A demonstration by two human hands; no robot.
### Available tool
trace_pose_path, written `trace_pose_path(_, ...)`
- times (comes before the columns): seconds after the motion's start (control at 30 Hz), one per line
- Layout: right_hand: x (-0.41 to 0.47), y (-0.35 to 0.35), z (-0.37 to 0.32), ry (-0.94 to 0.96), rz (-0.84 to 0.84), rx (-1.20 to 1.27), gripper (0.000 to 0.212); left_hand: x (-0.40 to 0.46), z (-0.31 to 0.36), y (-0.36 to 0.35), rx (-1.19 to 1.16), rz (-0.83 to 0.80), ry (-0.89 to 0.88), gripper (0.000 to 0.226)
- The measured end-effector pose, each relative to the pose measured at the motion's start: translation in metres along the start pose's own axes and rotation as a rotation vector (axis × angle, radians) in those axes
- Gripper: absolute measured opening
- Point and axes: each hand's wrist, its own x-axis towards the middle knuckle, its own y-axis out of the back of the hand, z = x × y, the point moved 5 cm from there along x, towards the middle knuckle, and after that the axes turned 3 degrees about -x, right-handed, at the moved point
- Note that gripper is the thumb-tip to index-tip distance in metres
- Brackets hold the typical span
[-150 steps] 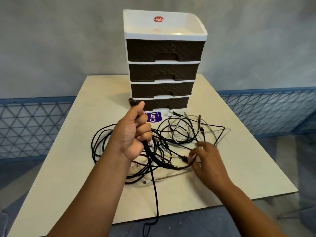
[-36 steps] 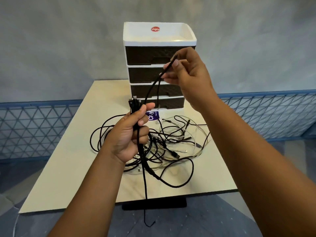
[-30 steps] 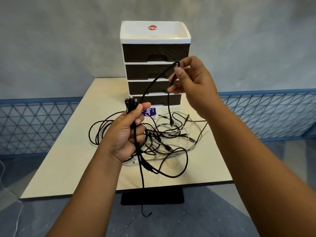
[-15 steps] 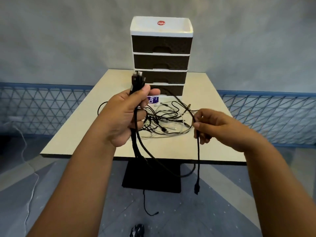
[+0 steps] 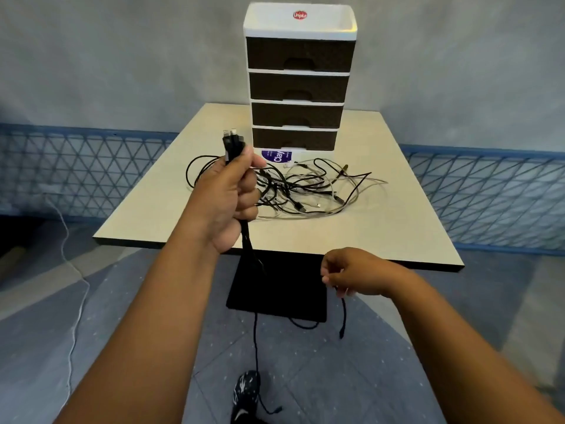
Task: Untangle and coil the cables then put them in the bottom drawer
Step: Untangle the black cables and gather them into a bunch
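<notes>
The left hand [image 5: 230,197] is fisted around a bundle of black cable ends [image 5: 232,145]; the right hand [image 5: 354,272] pinches one black cable [image 5: 343,313] at five o'clock. Tangled cables [image 5: 305,188] lie on the tabletop [image 5: 382,234] before the "Uniplus" drawer unit [image 5: 298,78]; a purple "Clay" label [image 5: 276,156] sits beneath its bottom drawer [image 5: 295,138].

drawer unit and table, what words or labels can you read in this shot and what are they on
"Uniplus": red oval sticker on the white top tray of the drawer unit.
"Clay": purple pack lying flat on the table in front of the bottom drawer.
The smaller print beside "Clay" is too small to read.
No text shows on the cables or either hand.
</notes>
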Motion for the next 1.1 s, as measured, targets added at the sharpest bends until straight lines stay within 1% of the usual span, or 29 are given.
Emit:
trace_pose_path(0.07, 0.001, 0.001, -0.016, 0.044, 0.059, -0.135, 0.012, -0.002, -0.004, -0.008, -0.008, -0.024, 0.024, 0.028)
trace_pose_path(0.1, 0.000, 0.002, -0.028, 0.103, 0.103, -0.151, 0.018, -0.003, -0.006, -0.012, -0.018, -0.035, 0.032, 0.028)
trace_pose_path(0.13, -0.003, 0.001, -0.043, 0.186, 0.116, -0.077, 0.024, -0.003, -0.008, -0.016, -0.032, -0.046, 0.038, 0.028)
trace_pose_path(0.2, -0.013, -0.008, -0.079, 0.385, 0.039, 0.232, 0.034, -0.003, -0.011, -0.023, -0.069, -0.065, 0.042, 0.028)
trace_pose_path(0.23, -0.016, -0.014, -0.093, 0.461, 0.001, 0.373, 0.034, -0.002, -0.010, -0.026, -0.090, -0.070, 0.039, 0.028)
trace_pose_path(0.27, -0.017, -0.021, -0.104, 0.505, 0.004, 0.474, 0.029, -0.001, -0.009, -0.027, -0.111, -0.071, 0.027, 0.028)
trace_pose_path(0.3, -0.016, -0.028, -0.111, 0.516, 0.030, 0.543, 0.019, 0.001, -0.007, -0.027, -0.133, -0.067, 0.014, 0.027)
trace_pose_path(0.33, -0.014, -0.034, -0.116, 0.511, 0.054, 0.607, 0.015, 0.003, -0.006, -0.024, -0.161, -0.057, 0.001, 0.027)
trace_pose_path(0.4, -0.008, -0.044, -0.117, 0.498, 0.097, 0.709, 0.026, 0.008, -0.006, -0.017, -0.248, -0.028, -0.010, 0.027)
trace_pose_path(0.53, 0.011, -0.051, -0.112, 0.476, 0.086, 0.840, 0.032, 0.021, -0.016, 0.010, -0.501, 0.023, -0.002, 0.029)
trace_pose_path(0.6, 0.021, -0.054, -0.113, 0.473, 0.055, 0.841, 0.032, 0.027, -0.023, 0.025, -0.530, 0.041, 0.012, 0.032)
trace_pose_path(0.73, 0.046, -0.064, -0.121, 0.441, -0.009, 0.737, 0.029, 0.041, -0.027, 0.051, -0.445, 0.029, 0.060, 0.028)
trace_pose_path(0.8, 0.062, -0.065, -0.124, 0.422, -0.017, 0.666, 0.030, 0.052, -0.025, 0.068, -0.400, 0.057, 0.063, 0.028)
trace_pose_path(0.93, 0.094, -0.057, -0.126, 0.343, -0.012, 0.578, 0.030, 0.074, -0.015, 0.104, -0.394, 0.105, 0.091, 0.029)
trace_pose_path(1.03, 0.128, -0.045, -0.125, 0.260, 0.104, 0.525, 0.026, 0.094, -0.006, 0.128, -0.388, 0.137, 0.117, 0.032)
trace_pose_path(1.1, 0.152, -0.035, -0.124, 0.235, 0.254, 0.350, 0.022, 0.107, -0.004, 0.138, -0.394, 0.148, 0.133, 0.032)
